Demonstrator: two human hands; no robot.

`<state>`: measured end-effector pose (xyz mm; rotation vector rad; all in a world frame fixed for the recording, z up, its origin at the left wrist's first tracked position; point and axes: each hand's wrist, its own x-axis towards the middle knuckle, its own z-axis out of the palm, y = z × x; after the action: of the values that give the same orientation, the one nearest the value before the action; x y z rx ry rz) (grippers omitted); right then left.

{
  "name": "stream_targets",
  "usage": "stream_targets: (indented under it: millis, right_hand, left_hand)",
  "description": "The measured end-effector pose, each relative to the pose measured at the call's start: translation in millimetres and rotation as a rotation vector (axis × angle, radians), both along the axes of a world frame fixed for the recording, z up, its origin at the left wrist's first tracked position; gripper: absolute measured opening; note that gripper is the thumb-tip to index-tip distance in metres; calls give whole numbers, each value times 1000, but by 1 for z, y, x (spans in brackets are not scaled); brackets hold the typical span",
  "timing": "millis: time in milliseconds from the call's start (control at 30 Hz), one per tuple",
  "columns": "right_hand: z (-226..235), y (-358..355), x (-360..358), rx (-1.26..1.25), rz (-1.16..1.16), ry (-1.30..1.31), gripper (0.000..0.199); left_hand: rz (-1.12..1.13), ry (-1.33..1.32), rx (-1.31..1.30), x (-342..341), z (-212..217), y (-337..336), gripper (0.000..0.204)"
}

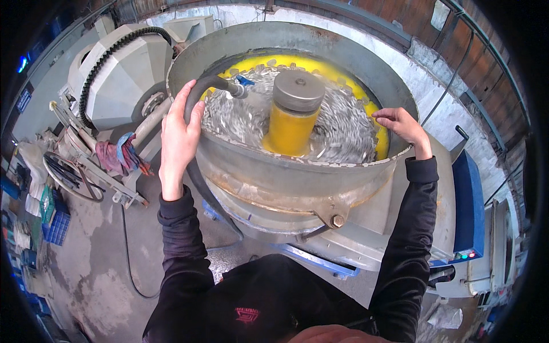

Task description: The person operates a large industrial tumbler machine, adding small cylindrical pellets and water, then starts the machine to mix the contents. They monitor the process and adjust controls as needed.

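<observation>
My left hand (180, 132) is closed round a thick black hose (201, 182), which bends over the near-left rim of a large round metal tub (274, 188). The hose's metal end, with a small blue-handled valve (245, 80), points inward over the contents. Inside the tub, many small silvery pieces (349, 128) lie in a ring, blurred in places, against a yellow lining (331, 68). A yellow centre post (291, 128) with a grey metal cap (298, 90) rises from the middle. Over the right rim, my right hand (403, 123) has its fingertips drawn together; whatever they hold, if anything, is too small to see.
A pale faceted drum machine (128, 74) with a black toothed belt stands at the left, with coloured rags (123, 154) hung on its frame. Blue crates (56, 228) sit farther left. A blue control box (469, 200) stands right of the tub. A cable (130, 257) lies on the floor.
</observation>
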<state>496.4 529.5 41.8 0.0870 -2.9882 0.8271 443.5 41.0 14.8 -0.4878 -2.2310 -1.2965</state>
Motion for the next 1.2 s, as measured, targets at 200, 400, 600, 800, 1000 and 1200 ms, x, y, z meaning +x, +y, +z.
stream_targets:
  millis: [200, 400, 600, 800, 1000, 1200]
  right_hand:
    - [-1, 0, 0, -39, 2, 1, 32]
    - [-1, 1, 0, -46, 4, 8, 32]
    - [-2, 2, 0, -71, -8, 3, 32]
    - [-2, 2, -1, -73, -5, 0, 32]
    - [1, -2, 2, -44, -8, 14, 32]
    - [0, -2, 2, -49, -22, 8, 31]
  left_hand:
    - [24, 25, -21, -1, 0, 1, 44]
    - [11, 12, 0, 2, 1, 2, 43]
    - [25, 19, -15, 1, 2, 2, 43]
    - [26, 17, -15, 1, 1, 2, 44]
    - [11, 10, 1, 2, 1, 2, 44]
    - [30, 14, -26, 0, -1, 1, 45]
